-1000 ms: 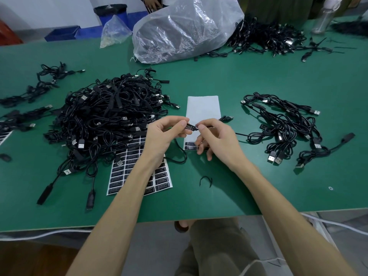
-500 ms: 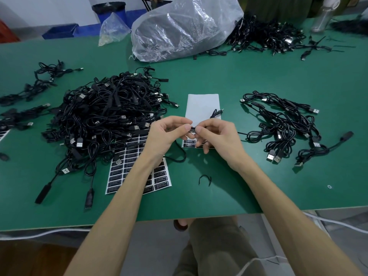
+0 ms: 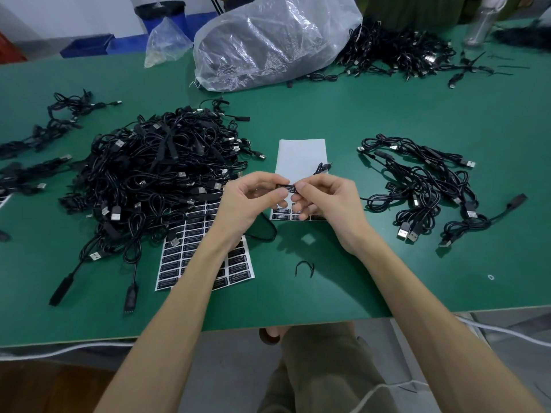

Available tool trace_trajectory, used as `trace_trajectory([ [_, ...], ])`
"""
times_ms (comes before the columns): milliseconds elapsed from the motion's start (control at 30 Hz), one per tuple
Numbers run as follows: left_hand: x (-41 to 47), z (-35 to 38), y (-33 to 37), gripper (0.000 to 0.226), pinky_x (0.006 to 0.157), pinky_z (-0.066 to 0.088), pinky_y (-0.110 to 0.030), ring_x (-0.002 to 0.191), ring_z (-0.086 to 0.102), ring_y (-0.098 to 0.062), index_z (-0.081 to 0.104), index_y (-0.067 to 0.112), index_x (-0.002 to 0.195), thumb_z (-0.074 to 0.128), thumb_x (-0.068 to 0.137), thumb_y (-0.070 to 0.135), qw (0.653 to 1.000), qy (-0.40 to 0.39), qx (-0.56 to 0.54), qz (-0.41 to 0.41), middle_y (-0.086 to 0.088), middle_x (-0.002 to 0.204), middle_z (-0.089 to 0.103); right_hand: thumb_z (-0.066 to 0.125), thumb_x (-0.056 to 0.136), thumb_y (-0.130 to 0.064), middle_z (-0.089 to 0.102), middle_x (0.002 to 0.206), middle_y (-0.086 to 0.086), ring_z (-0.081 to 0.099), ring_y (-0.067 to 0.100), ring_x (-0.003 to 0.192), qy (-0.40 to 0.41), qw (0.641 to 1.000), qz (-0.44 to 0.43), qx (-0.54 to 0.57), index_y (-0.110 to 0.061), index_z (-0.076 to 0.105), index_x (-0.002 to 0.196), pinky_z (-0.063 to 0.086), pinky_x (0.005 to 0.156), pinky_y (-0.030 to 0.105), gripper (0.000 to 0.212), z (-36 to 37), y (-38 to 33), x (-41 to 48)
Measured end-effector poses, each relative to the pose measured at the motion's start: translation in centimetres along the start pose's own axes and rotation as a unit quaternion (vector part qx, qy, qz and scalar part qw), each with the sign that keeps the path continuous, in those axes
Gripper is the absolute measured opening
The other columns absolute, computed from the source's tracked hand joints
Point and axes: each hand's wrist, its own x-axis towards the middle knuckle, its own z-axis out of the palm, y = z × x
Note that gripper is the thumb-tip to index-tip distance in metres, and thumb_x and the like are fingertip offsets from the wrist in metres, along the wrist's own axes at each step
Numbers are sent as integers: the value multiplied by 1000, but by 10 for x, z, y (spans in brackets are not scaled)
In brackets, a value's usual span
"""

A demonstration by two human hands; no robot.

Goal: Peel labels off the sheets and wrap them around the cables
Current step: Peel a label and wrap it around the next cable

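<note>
Black label [image 3: 287,188], its white print too small to read, pinched between my left hand [image 3: 247,204] and right hand [image 3: 328,204], centre frame.

two hands [image 3: 249,204] [image 3: 328,204], two plastic bags [image 3: 268,46] [image 3: 167,43], one bottle [image 3: 480,25], one held label [image 3: 287,188].

A single head-worn wide-angle view looks forward and down, close over the green table [image 3: 387,114], its near edge included.

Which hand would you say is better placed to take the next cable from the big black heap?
Probably the left hand: it hovers beside the large heap of black cables, the right hand farther away.
</note>
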Motion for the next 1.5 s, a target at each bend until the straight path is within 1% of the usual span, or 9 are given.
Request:
trace_trajectory([
  [200,1,3,-1,17,79,60,-28,76,75,-18,76,9,104,79,88,3,1000,5,18,-1,-9,89,78,66,98,0,72,71,10,66,18,56,9,1000,-1,-29,5,70,95,55,52,26,7,1,1,1],
  [333,1,6,-2,33,90,57,-28,97,74,-16,71,15,122,79,90,13,995,-7,99,-12,-5,103,78,64,97,-6,64,63,2,53,14,45,102,994,-1,-43,-3,67,92,44,41,24,6,-3,0,3],
  [500,0,13,-7,30,100,38,-31,112,53,-13,75,23,121,72,95,37,905,-89,414,44,7,120,66,55,100,-8,52,69,-1,47,10,42,239,970,35,-26,-9,62,101,35,39,24,8,-16,-1,8],
  [767,-6,20,-1,21,98,39,-39,110,55,-22,75,14,117,61,104,23,871,-32,481,99,0,114,66,39,110,-21,49,71,-3,39,7,41,366,930,-6,-9,-18,55,112,35,40,24,16,-22,-7,10],
  [867,-7,21,1,20,101,40,-41,111,55,-25,73,10,118,59,103,11,867,7,488,102,-4,115,65,41,108,-19,48,61,-8,36,11,42,370,926,-70,3,-18,57,108,34,40,26,15,-20,-12,6],
  [967,-8,23,3,22,102,41,-41,111,55,-29,71,6,119,57,101,3,861,43,497,102,-8,115,65,46,108,-20,54,60,-6,48,12,44,269,961,-68,18,-11,62,109,38,40,23,18,-15,-13,2],
  [1067,-8,24,5,25,101,44,-41,110,57,-26,70,4,119,55,100,-2,866,86,483,100,-9,116,64,50,109,-23,73,89,8,74,20,71,172,985,7,20,-5,64,109,60,60,26,23,-4,-10,4],
  [1200,-3,17,13,30,104,44,-43,114,57,-25,68,6,125,51,101,-1,864,147,480,51,-8,122,62,53,108,-27,76,107,11,76,20,97,210,977,22,0,-2,65,117,60,82,24,29,-10,-3,10],
  [1500,34,-25,13,19,104,30,-41,122,43,-34,67,9,119,61,102,16,723,150,666,-105,-12,129,51,50,108,-31,72,106,1,70,12,97,298,951,-11,-78,-12,61,118,57,96,34,24,-15,-1,11],
])
